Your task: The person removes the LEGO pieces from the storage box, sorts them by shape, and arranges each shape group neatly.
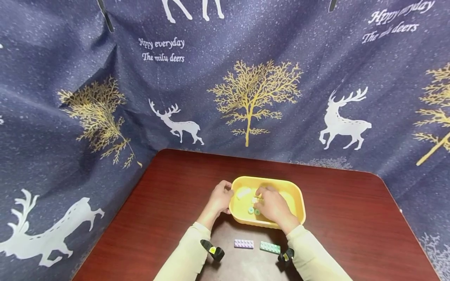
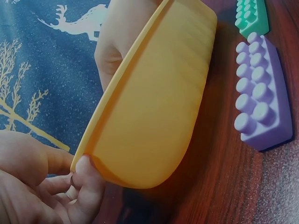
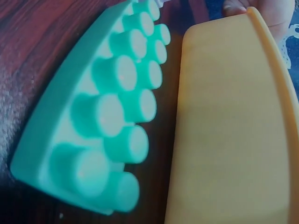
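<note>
My left hand [image 1: 220, 198] grips the left end of a yellow plastic bin [image 1: 253, 223]. In the left wrist view, the thumb and fingers of that left hand [image 2: 51, 182] pinch the rim of the bin [image 2: 149, 107]. Inside the bin my right hand [image 1: 273, 205] reaches down with bent fingers beside a small whitish piece [image 1: 254, 200]; whether it holds the piece I cannot tell. Two small green round pieces [image 1: 251, 210] lie near its thumb. Further left in the bin is a pale yellow piece [image 1: 243, 192]. The bin wall [image 3: 229, 116] hides the right fingers in the right wrist view.
A purple studded building brick [image 1: 243, 244] and a green one [image 1: 270, 247] lie on the dark red table [image 1: 168, 218] in front of the bin, below my forearms. Behind the table hangs a blue cloth [image 1: 225, 125] with deer and trees.
</note>
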Motion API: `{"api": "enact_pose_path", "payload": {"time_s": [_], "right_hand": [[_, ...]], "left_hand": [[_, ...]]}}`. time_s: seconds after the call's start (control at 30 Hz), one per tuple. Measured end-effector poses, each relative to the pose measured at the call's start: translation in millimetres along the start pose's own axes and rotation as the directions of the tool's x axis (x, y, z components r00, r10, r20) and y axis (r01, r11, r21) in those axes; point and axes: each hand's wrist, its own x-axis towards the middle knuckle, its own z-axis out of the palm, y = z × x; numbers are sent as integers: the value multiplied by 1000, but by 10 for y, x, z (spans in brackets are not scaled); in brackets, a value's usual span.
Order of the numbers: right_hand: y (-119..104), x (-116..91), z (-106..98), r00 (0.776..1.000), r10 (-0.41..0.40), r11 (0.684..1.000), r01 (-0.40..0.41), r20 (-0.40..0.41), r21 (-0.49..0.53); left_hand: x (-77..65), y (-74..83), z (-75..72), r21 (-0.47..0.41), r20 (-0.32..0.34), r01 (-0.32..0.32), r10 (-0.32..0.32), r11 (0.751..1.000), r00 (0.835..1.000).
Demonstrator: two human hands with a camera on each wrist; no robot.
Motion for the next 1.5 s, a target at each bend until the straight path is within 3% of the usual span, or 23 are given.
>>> {"api": "enact_pose_path", "payload": {"time_s": [0.8, 1.5], "right_hand": [[57, 8, 3, 999, -36, 999, 36, 13, -7], [-22, -81, -215, 999, -27, 999, 28, -16, 25]], "left_hand": [[-56, 4, 28, 4, -8, -20, 20, 1000, 1000], [-31, -1, 4, 19, 0, -19, 19, 1000, 1000]]}}
